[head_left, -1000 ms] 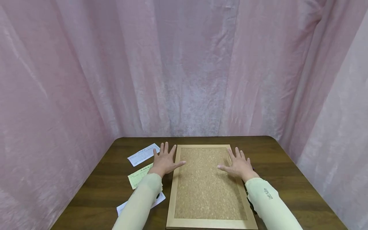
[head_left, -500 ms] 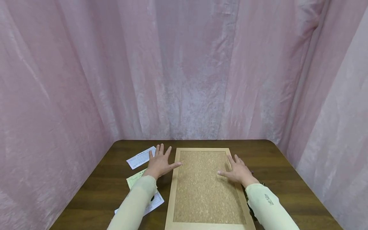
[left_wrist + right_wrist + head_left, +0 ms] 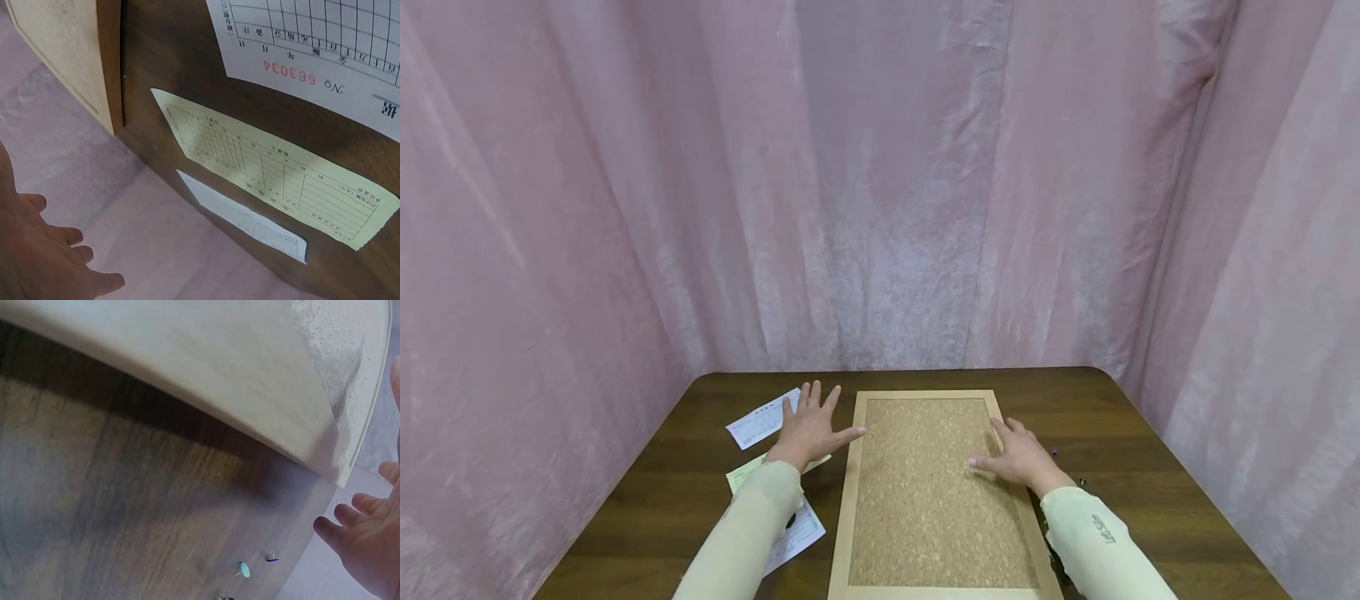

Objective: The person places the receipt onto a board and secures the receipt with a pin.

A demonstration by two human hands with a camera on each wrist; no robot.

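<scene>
A: What lies on the table?

B: A cork board in a pale wooden frame, flat, its long side running near to far, about the middle of the dark wood. The cork inside the frame is bare.

A: And the hands?

B: The left hand is just left of the board's far half, fingers straight and spread, thumb tip reaching to the frame's left edge. Whether the palm presses the table or floats just above it I cannot tell. It grips nothing. The right hand lies across the board's right edge, fingers straight and loosely spread, thumb pointing left over the cork; nothing is pinched there either.

A: What is around them?

B: Three paper slips left of the board. A white slip lies farthest, touching the left hand's fingers. A yellow slip sits nearer, partly under the left wrist. A white form with a red number is nearest, half hidden by the pale sleeve.

A: Anything on the right?

B: Push pins lie loose on the wood just right of the board, near the right hand, one teal, one purple. Pink curtains close in the far and side edges.
</scene>
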